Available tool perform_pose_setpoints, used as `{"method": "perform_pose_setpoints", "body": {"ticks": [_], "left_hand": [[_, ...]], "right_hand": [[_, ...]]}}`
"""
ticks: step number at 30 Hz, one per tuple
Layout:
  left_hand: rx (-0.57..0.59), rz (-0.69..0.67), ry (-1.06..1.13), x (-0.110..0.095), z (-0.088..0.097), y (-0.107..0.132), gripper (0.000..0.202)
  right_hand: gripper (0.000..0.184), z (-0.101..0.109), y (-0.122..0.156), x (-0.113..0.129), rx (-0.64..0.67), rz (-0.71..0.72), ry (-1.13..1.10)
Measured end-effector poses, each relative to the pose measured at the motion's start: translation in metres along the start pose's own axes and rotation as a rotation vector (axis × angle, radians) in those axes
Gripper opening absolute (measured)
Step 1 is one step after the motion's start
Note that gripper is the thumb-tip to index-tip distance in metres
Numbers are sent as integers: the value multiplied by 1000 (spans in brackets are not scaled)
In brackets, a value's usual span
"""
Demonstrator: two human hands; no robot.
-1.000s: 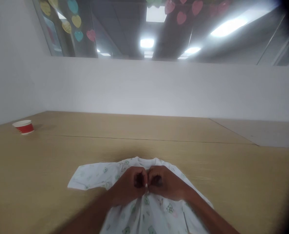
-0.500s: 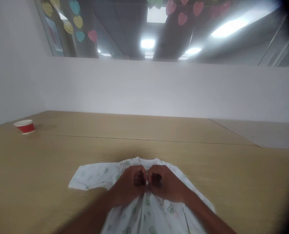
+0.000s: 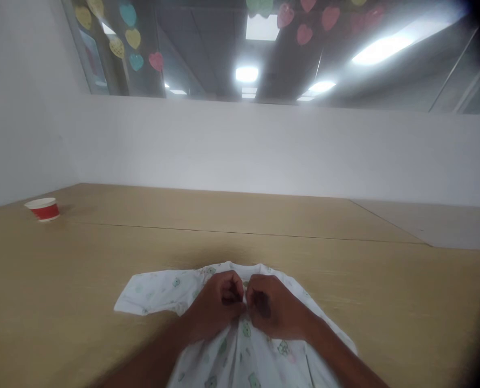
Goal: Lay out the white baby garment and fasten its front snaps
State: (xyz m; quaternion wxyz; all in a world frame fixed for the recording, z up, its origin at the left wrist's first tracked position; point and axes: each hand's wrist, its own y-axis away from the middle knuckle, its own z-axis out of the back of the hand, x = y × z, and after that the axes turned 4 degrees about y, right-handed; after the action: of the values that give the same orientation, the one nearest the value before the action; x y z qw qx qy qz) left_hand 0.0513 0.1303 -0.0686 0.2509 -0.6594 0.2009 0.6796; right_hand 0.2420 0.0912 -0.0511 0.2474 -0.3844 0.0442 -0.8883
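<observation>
— So, what do we hold at this moment?

— We hold a small white garment (image 3: 240,345) with little green printed figures. It lies flat on the wooden surface (image 3: 62,291), close to us, in the lower middle of the view. One sleeve (image 3: 151,293) is spread out to the left side.

— And where are our hands?

— Both are on the upper front of the garment, just under the neckline (image 3: 244,268). Our left hand (image 3: 218,304) and our right hand (image 3: 274,307) are side by side, and they touch at the fingertips in the middle.

— How is the grip of each hand?

— On both hands the fingers are curled inward. Each grip pinches the cloth at the front opening, where the two edges meet. What exactly is between the fingertips is too small for us to tell; we see only a pale spot there.

— Is the cloth smooth?

— Not fully. Below our hands it gathers into some folds that run toward us.

— What else is on the surface?

— A red paper cup (image 3: 42,209) with a white rim stands far to the left, near the white wall (image 3: 264,151), well apart from the garment.
</observation>
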Motion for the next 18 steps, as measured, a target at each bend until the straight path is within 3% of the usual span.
{"method": "perform_pose_setpoints", "body": {"ticks": [7,11,18], "left_hand": [[-48,2,18,-5,-1,1,46],[18,-10,29,-8,0,2,44],[-34,-26,-86,-4,-1,1,38]], "right_hand": [[11,3,-1,1,32,-92,-44],[12,4,-1,1,22,-95,-85],[15,6,-2,1,18,-49,-140]]}}
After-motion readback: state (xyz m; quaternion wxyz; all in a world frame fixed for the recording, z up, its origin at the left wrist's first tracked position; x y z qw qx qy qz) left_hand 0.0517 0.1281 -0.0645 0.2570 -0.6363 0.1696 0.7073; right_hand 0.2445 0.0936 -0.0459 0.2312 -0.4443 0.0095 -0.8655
